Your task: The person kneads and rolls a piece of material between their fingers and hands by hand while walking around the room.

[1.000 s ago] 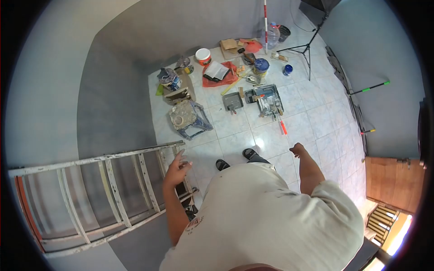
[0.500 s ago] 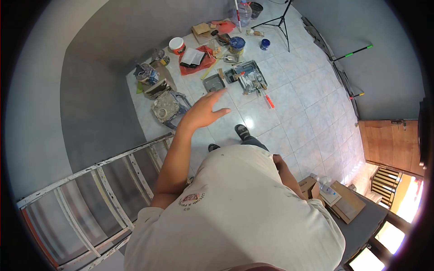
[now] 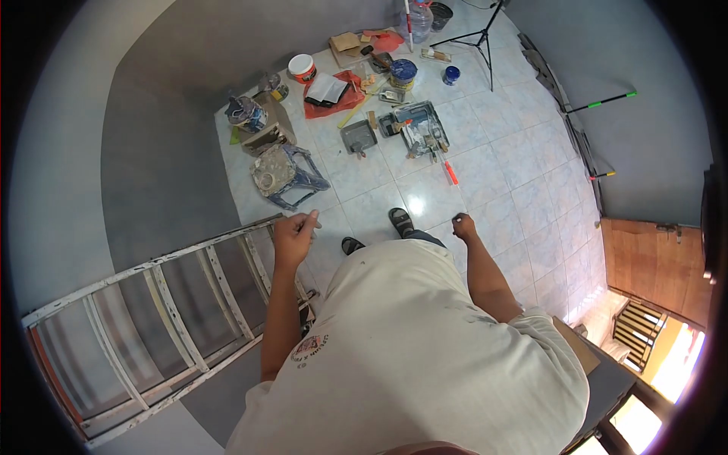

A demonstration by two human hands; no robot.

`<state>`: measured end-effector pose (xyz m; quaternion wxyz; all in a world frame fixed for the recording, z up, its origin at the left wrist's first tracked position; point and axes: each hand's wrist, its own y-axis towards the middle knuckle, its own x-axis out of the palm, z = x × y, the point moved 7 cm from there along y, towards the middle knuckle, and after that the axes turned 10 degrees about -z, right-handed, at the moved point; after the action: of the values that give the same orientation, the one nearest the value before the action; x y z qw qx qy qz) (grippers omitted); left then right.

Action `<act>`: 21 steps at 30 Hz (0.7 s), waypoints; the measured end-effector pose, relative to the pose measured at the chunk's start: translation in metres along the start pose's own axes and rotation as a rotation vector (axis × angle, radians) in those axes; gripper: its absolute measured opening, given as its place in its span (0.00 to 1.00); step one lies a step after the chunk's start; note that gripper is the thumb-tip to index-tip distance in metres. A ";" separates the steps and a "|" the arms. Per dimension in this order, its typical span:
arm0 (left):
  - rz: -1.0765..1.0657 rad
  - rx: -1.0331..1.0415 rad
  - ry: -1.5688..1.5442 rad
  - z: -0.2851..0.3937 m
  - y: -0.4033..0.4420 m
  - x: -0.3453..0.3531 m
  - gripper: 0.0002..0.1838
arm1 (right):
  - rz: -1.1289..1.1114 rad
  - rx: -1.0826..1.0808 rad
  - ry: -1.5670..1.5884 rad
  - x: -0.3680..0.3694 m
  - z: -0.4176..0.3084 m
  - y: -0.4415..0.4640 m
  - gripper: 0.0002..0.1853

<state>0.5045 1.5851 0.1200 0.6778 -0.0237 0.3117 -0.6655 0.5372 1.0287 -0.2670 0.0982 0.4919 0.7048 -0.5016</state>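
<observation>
My left hand (image 3: 294,240) hangs in the air near the top end of a paint-spattered ladder (image 3: 155,265). Its fingers are loosely curled with the thumb lying alongside, and nothing shows in them. On the other side of my body, my right hand (image 3: 464,226) is closed above the tiled floor; a small pale spot shows at its fingers, too small to name. Beyond the left hand stands a paint-smeared plastic stool (image 3: 292,171). Farther off lie a grey paint tray (image 3: 434,121), a smaller tray (image 3: 358,137) and a tool with a red handle (image 3: 451,173).
Against the back wall are a white-and-red tub (image 3: 302,68), a blue paint pail (image 3: 403,73), a red plastic bag (image 3: 350,97) and a paint-covered bucket (image 3: 246,114). A black tripod (image 3: 484,38) stands at the upper right. A wooden door (image 3: 644,258) and a dark table (image 3: 599,390) are at right.
My left hand has drawn back from over the floor toward the ladder, its spread fingers now curled. My right hand has swung forward into view from beside my body.
</observation>
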 end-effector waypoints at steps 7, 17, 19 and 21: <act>0.007 0.194 -0.241 0.013 -0.002 0.032 0.22 | -0.301 -0.470 0.200 -0.065 -0.279 -0.032 0.30; -0.084 0.175 -0.048 0.056 0.010 0.033 0.46 | -0.829 -1.141 0.213 -0.096 -0.511 -0.215 0.22; -0.127 0.183 -0.030 0.055 0.007 0.034 0.47 | -0.754 -1.255 0.282 -0.100 -0.514 -0.226 0.19; -0.127 0.116 -0.170 0.044 0.006 0.035 0.44 | -0.825 -1.171 0.232 -0.092 -0.506 -0.228 0.19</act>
<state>0.5274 1.5370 0.1392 0.6584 -0.0604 0.2117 -0.7197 0.5820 1.3779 0.1722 0.0727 0.1027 0.9919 0.0174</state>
